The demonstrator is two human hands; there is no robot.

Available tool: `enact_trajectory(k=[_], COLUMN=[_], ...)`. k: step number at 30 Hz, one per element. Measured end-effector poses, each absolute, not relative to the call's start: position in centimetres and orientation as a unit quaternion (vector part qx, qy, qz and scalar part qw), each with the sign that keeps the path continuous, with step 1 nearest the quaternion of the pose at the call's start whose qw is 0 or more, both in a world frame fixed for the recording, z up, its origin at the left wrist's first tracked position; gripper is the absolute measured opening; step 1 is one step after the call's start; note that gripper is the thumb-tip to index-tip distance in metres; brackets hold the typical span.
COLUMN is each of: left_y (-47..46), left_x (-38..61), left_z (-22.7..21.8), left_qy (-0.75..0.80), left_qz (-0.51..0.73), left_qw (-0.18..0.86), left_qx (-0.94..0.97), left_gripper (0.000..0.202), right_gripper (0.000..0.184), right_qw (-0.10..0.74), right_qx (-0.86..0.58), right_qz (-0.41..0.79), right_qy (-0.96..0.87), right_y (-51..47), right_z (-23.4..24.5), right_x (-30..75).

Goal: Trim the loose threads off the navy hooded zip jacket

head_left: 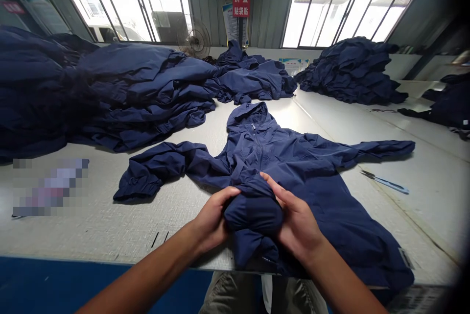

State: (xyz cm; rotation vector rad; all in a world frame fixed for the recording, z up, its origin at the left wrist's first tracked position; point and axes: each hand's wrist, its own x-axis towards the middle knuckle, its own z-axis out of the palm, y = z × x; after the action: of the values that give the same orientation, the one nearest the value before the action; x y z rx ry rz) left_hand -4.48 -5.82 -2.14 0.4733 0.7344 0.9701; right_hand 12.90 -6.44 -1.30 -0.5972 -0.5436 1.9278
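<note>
A navy hooded jacket [312, 186] lies spread on the white table in front of me, hood away from me and sleeves out to both sides. Its front zip runs down from the collar. My left hand [216, 213] grips a bunched part of the jacket's lower front from the left, thumb on top. From the right, my right hand [297, 221] grips the same bundle, its thumb also on top. Between both hands the cloth is raised in a rounded fold. The fingers underneath are partly hidden by the fabric.
Thread snips [385, 182] with a pale blue handle lie right of the jacket on the table [183, 226]. A large pile of navy garments [147, 88] stands at left, with more piles [352, 71] behind. A blurred-out item [51, 189] lies at left. A fan [194, 39] stands behind.
</note>
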Motion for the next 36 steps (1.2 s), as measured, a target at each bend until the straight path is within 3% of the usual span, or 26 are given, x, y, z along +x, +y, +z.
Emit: enact_trajectory(k=[5,10,13,17,21,25,29,30,33,36], left_y=[-6.8,-7.6,-7.6,-7.2,-8.4,-12.9,-16.2,-16.3,-15.6,-16.0], left_x=[-5.2,-5.5,-6.0,-6.7,-8.5,-11.1,-11.3,-10.9,-10.0,-10.3], left_z=[-2.1,-1.5,-1.0,-0.6,0.2,-1.1,-4.9,-5.6,-6.2,-5.1], left_qy=[0.406,0.401,0.463,0.542,0.532,0.586,0.530,0.517,0.503,0.484], left_qz=[0.423,0.406,0.451,0.517,0.536,0.492,0.328,0.317,0.344,0.369], left_qw=[0.755,0.717,0.597,0.384,0.344,0.245,0.072,0.032,-0.012,-0.023], left_qx=[0.294,0.400,0.475,0.540,0.558,0.596,0.779,0.794,0.793,0.793], left_gripper=[0.033,0.039,0.055,0.067,0.069,0.041,0.070,0.069,0.039,0.042], right_gripper=[0.035,0.044,0.048,0.067,0.062,0.050,0.042,0.042,0.045,0.060], right_qw=[0.476,0.460,0.451,0.393,0.431,0.445,0.382,0.363,0.285,0.186], right_qx=[-0.293,-0.349,-0.354,-0.299,-0.272,-0.331,-0.324,-0.305,-0.278,-0.319], right_qz=[0.763,0.669,0.612,0.614,0.370,0.195,0.219,0.240,0.306,0.355], right_qy=[-0.324,-0.468,-0.545,-0.616,-0.777,-0.809,-0.838,-0.847,-0.865,-0.859], right_y=[-7.0,-7.8,-9.3,-11.4,-10.6,-6.4,-1.4,-0.4,1.8,2.8], right_z=[-1.5,-1.5,-0.9,0.3,1.1,2.0,2.2,2.0,1.3,0.8], right_x=[13.8,14.3,14.3,13.9,14.2,15.2,14.3,13.8,12.3,11.9])
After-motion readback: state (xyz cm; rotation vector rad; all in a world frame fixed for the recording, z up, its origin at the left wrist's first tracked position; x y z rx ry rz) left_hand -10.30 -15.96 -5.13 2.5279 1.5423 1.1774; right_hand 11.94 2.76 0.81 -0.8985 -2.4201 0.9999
